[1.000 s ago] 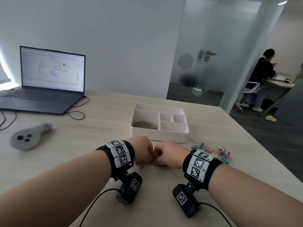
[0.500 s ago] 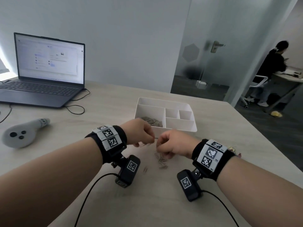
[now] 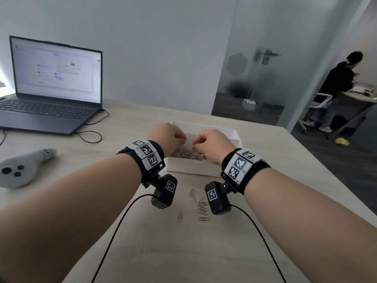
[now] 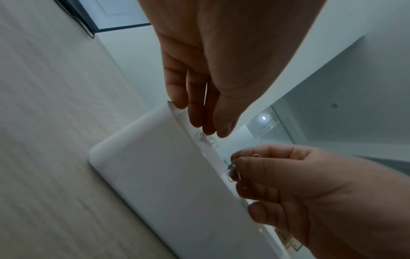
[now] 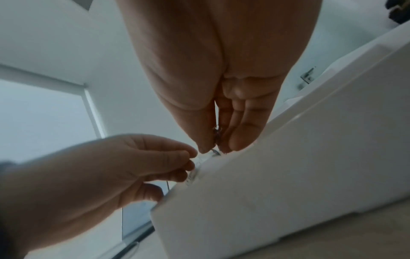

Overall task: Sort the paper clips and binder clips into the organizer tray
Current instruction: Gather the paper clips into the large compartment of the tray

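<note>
White plastic organizer tray (image 3: 191, 170), right hand (image 3: 211, 146) above it pinching silver paper clips (image 4: 235, 172), left hand (image 3: 167, 137) fingers loose, holding nothing, loose clips (image 3: 201, 209) on table near the tray.

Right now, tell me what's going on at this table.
A person is sorting paper clips into a white organizer tray. Both hands are over its large compartment, where a pile of clips already lies. The right hand pinches a few clips; the left hand has its fingers pointing down, seemingly letting clips go. Several loose paper clips lie on the table.
</note>
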The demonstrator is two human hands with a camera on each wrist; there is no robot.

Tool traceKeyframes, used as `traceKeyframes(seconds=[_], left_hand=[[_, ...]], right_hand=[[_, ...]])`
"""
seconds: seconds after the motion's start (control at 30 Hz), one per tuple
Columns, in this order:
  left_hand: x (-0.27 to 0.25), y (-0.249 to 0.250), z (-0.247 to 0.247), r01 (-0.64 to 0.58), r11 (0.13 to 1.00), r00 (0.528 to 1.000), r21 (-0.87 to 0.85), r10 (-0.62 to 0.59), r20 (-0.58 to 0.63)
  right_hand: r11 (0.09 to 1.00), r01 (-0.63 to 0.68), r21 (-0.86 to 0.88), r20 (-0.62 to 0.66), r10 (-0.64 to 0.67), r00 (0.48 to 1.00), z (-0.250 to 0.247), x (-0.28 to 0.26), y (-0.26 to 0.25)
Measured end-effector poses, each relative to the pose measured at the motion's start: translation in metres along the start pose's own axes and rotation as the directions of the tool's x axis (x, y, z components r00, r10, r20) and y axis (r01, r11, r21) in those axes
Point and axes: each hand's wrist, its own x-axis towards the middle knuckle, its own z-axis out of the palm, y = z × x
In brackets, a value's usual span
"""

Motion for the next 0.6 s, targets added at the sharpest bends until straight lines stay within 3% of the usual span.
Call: traceKeyframes(seconds=[0.1,0.23,0.33,0.43,0.5,0.6], left_hand=[[-0.007,0.000,0.004,-0.036,0.998,0.999,0.046,0.034,0.039],[-0.024,-0.001,0.004,-0.120,0.992,0.991,0.050,0.116,0.067],[-0.038,0.000,-0.001,-0.197,0.976,0.969,0.088,0.180,0.168],[-0.054,0.001,-0.003,-0.257,0.959,0.919,0.124,0.203,0.337],[-0.062,0.001,-0.003,-0.244,0.961,0.866,0.133,0.154,0.476],[-0.073,-0.001,0.004,-0.235,0.945,0.782,0.226,0.046,0.622]], right_hand=[[0.991,0.046,-0.129,-0.004,-0.047,0.999,0.002,-0.004,0.006],[0.990,0.095,-0.103,0.002,-0.095,0.995,-0.005,-0.017,0.009],[0.982,0.151,-0.114,0.008,-0.151,0.989,-0.009,-0.035,0.009],[0.976,0.159,-0.146,0.193,-0.130,0.973,-0.013,-0.056,0.013],[0.954,0.162,-0.253,0.348,-0.066,0.935,-0.015,-0.069,0.015],[0.891,0.198,-0.409,0.470,0.020,0.882,-0.015,-0.087,0.018]])
